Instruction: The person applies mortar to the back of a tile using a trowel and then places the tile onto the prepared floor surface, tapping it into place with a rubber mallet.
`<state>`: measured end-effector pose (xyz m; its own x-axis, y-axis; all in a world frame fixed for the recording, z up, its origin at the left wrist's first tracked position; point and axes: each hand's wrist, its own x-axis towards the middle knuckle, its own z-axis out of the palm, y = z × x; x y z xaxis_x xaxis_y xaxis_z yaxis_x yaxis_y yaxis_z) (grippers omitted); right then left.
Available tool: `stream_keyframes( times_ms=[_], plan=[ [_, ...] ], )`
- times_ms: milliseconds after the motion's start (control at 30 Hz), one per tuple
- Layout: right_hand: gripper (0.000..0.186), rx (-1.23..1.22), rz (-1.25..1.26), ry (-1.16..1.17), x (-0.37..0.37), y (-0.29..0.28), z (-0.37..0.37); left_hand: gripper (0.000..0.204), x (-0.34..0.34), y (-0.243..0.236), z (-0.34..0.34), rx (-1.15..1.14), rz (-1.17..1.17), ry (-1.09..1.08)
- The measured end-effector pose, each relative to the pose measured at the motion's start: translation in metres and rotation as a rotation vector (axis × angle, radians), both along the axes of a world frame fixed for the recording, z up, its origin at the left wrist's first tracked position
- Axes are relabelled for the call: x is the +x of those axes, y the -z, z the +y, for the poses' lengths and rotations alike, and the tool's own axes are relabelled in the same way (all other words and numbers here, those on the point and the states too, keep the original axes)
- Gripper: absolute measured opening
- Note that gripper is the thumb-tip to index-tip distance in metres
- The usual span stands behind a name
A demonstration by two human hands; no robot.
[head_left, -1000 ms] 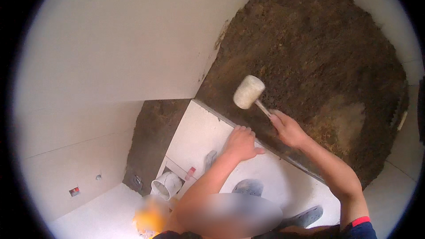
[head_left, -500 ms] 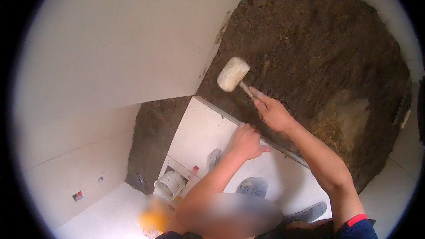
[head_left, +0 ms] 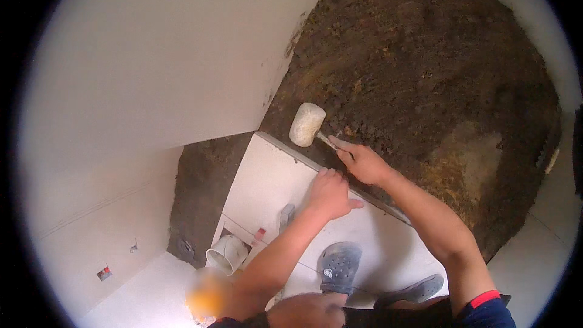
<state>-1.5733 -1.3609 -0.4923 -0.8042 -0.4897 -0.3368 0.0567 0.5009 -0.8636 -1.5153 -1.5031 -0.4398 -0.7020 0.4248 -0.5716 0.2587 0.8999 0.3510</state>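
My right hand (head_left: 364,164) is closed round the handle of a rubber mallet (head_left: 308,124) with a whitish, mortar-smeared head. The mallet head hangs just beyond the far edge of a large white floor tile (head_left: 255,173), over brown mortar (head_left: 425,67). On that tile edge rests my left hand (head_left: 331,194), its fingers together over the rim and its thumb stretched out to the right. Nothing shows in its grasp. The raised tile edge runs diagonally below both hands.
Grey clogs (head_left: 339,266) are on my feet on the tiles. Near my left forearm are a white bucket (head_left: 228,255), a grey block-like tool (head_left: 286,215) and a small red piece (head_left: 260,234). A white wall (head_left: 152,54) rises at the left; an orange, blurred thing (head_left: 205,299) lies below.
The mallet has come down and left, closer to the tile edge. My left hand stays on the edge. The view has shifted slightly, showing more of one clog.
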Motion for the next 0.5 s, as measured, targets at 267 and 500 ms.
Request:
stream_keyframes(
  times_ms=[267,500],
  plan=[
    [0.045,-0.077,-0.366,0.071,-0.013,-0.033,0.001,0.073,-0.001,-0.004,-0.002,-0.009,-0.024,0.01],
    [0.046,-0.129,-0.38,0.097,-0.014,-0.026,0.001,0.073,-0.004,-0.007,0.002,-0.037,-0.062,0.017]
  ],
)
